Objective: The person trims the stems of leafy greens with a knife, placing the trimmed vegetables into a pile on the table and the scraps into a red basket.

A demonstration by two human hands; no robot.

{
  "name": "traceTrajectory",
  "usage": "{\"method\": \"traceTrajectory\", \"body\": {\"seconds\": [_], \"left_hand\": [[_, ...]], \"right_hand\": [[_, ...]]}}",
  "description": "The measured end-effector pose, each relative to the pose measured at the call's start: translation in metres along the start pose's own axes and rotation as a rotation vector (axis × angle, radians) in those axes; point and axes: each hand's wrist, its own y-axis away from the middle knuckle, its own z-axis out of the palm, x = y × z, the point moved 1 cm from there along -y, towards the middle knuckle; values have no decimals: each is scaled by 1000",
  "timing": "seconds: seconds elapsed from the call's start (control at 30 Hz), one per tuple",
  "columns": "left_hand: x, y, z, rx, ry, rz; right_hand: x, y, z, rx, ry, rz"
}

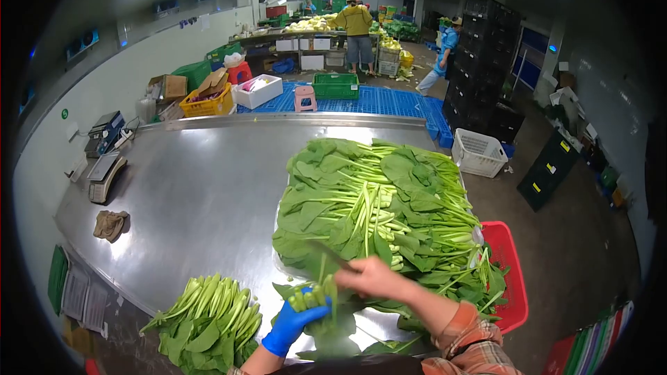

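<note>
My left hand (293,325), in a blue glove, is closed around a small bunch of leafy greens (309,298) with the cut stem ends facing up. In my bare right hand (374,279) is a knife (329,254), its blade blurred and slanting over the bunch. A large heap of leafy greens (431,198), with pale green stalks and broad leaves, covers the table just beyond my hands. To the left of my gloved hand lies a smaller pile of greens (208,323), stems pointing away from me. Loose leaves lie beneath my hands.
The steel table (201,173) holds a scale (105,175) and a brown cloth (110,225) at left. A red basket (514,278) stands at its right side, near a white crate (479,153). Beyond are blue pallets, black crate stacks (479,62) and two people.
</note>
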Motion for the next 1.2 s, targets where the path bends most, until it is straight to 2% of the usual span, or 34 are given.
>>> {"method": "traceTrajectory", "body": {"seconds": [0.03, 0.1, 0.17, 0.2, 0.27, 0.37, 0.47, 0.5, 0.67, 0.73, 0.77, 0.8, 0.87, 0.93, 0.97, 1.1, 1.2], "left_hand": [[3, 1, -1, -37, 71, -6], [11, 7, 2, -112, 217, -18], [12, 14, 5, -90, 187, 47], [14, 15, 7, -78, 173, 81], [22, 17, 7, -69, 187, 47], [21, 19, -7, -95, 186, -19], [17, 22, -7, -45, 151, -64], [14, 19, -12, -118, 142, -47], [38, 9, 10, -53, -93, 227], [35, 1, 17, -55, -280, 368], [35, -2, 23, -78, -263, 339], [33, -4, 26, -104, -246, 311], [23, 1, 19, -76, -190, 169], [26, 9, 14, -79, -13, 22], [32, 13, 21, -95, 150, 48], [28, 15, 18, -149, 169, 40], [26, 17, 15, -163, 143, 67]], "right_hand": [[5, -16, -19, 142, 36, 13], [34, -67, -62, 651, 228, -153], [29, -93, -103, 776, 462, -61], [33, -106, -114, 763, 515, 58], [39, -123, -122, 703, 648, 173], [49, -136, -127, 643, 623, 171], [34, -114, -121, 581, 458, 191], [29, -102, -113, 635, 388, 114], [5, -32, -38, 606, 3, -154], [4, -8, 2, 485, -164, -184], [-4, 4, 20, 363, -419, -158], [-6, 10, 34, 291, -547, -148], [-5, 17, 34, 172, -563, -133], [10, 15, 17, 176, -170, -312], [25, 8, 12, 258, 263, -553], [17, 10, 21, 286, 503, -559], [20, 9, 24, 267, 546, -547]]}}
